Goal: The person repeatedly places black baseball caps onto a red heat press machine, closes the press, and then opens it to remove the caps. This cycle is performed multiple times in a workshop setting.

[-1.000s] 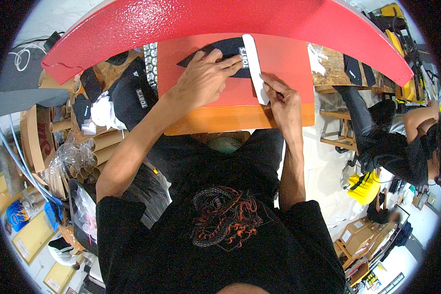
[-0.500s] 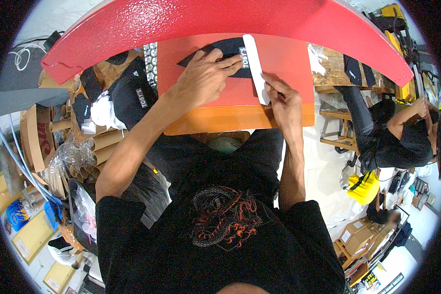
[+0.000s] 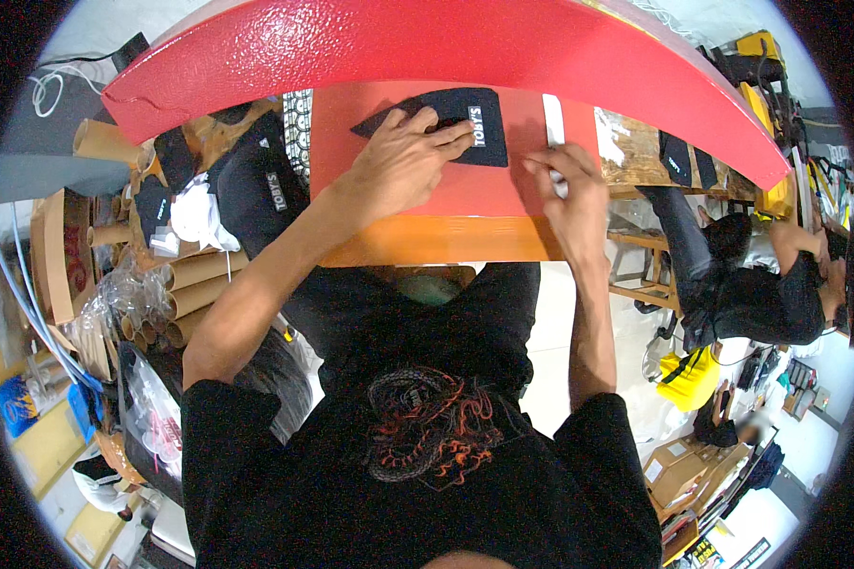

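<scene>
Pointed black fabric piece (image 3: 457, 106): lies flat on the smooth orange-red rectangular board (image 3: 493, 194), tip to the left, straight edge to the right.
Left hand (image 3: 403, 166): lies over the lower left part of the fabric piece, palm down; fingers partly extended, the longest reaching the small white rectangular label (image 3: 478, 126) near the straight edge.
Right hand (image 3: 574, 194): well apart from the fabric piece, to its right; fingers curled and pinching the long white flat strip (image 3: 553, 119). Exact fingertip contact is partly hidden.
White strip alignment: nearly upright in view, its upper part beyond the fingers; bare board separates it from the fabric piece.
Board surround: a glossy orange band (image 3: 427, 242) along the near edge; a curved, glossy red panel (image 3: 427, 47) across the far side.
Left side: brown cardboard tubes (image 3: 204, 272) near the left forearm.
</scene>
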